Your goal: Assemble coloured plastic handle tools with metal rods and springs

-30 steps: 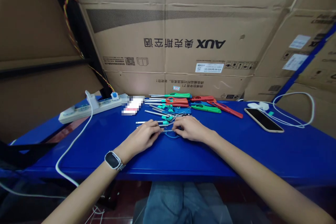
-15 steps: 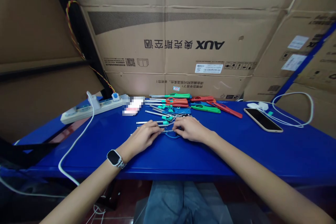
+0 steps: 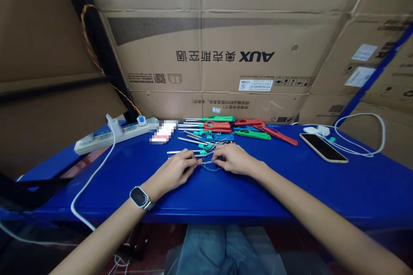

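On the blue table (image 3: 290, 189), both hands pinch one small blue part between them, as they did a second ago.

Near the table's middle, the left hand (image 3: 176, 169) and right hand (image 3: 234, 159) sit close together, fingertips closed on the ends of a thin metal rod with a blue loop (image 3: 211, 166) lying on the surface; neither hand has shifted noticeably since the earlier frames, and the view has only drifted slightly. A watch (image 3: 139, 197) sits on the left wrist. Just beyond the hands lies a pile of lighters (image 3: 226, 129) in green, red and blue, unchanged. Far left rests a power strip (image 3: 112, 134); far right, a phone (image 3: 323, 147) beside a white cable (image 3: 361, 148).
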Action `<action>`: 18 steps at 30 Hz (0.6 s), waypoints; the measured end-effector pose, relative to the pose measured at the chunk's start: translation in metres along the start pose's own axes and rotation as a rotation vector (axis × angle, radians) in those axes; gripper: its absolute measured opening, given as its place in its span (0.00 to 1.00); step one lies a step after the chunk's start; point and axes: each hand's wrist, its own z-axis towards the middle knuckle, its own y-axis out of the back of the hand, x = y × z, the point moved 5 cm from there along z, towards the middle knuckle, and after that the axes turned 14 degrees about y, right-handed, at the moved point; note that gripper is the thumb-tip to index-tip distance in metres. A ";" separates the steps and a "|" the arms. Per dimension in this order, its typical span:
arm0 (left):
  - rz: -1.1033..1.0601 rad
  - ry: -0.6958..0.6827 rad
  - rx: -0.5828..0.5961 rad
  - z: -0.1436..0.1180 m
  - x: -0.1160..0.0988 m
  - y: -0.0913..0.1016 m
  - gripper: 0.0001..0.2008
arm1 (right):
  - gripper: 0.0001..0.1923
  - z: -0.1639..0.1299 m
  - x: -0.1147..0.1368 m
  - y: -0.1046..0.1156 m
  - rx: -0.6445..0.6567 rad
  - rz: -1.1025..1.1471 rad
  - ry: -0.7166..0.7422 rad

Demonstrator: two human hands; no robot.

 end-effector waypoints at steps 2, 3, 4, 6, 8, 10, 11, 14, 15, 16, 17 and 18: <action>-0.013 0.016 -0.001 0.000 0.002 -0.001 0.13 | 0.07 0.000 0.000 0.001 -0.004 0.002 -0.003; -0.019 0.018 -0.003 0.000 0.003 -0.002 0.13 | 0.07 -0.001 0.001 0.001 -0.005 0.003 -0.005; -0.023 0.016 -0.006 -0.001 0.003 -0.002 0.12 | 0.07 -0.001 0.000 0.001 -0.005 0.006 -0.006; -0.030 0.008 -0.009 -0.002 0.003 -0.001 0.12 | 0.06 -0.001 0.000 0.001 -0.006 0.009 -0.010; -0.035 0.004 -0.013 -0.002 0.002 0.001 0.12 | 0.07 -0.002 0.000 0.001 -0.007 0.012 -0.012; -0.033 0.008 -0.022 -0.002 0.001 0.002 0.12 | 0.07 -0.001 -0.001 0.001 -0.008 0.012 -0.009; -0.030 0.009 -0.025 -0.002 0.001 0.002 0.12 | 0.07 -0.001 -0.001 0.001 -0.008 0.013 -0.008; -0.043 0.022 -0.017 0.000 0.001 0.002 0.12 | 0.07 -0.001 0.000 0.001 -0.009 0.013 -0.007; -0.059 0.031 -0.010 0.000 0.002 0.001 0.11 | 0.07 -0.001 0.000 0.001 -0.008 0.014 -0.009; -0.078 0.041 -0.004 0.000 0.003 0.001 0.11 | 0.07 -0.002 0.000 0.001 -0.007 0.015 -0.010; -0.097 0.051 0.002 0.000 0.003 0.000 0.10 | 0.07 -0.002 0.000 0.001 -0.006 0.016 -0.011; -0.112 0.057 0.005 0.000 0.003 0.000 0.10 | 0.07 -0.002 0.001 0.002 -0.006 0.015 -0.013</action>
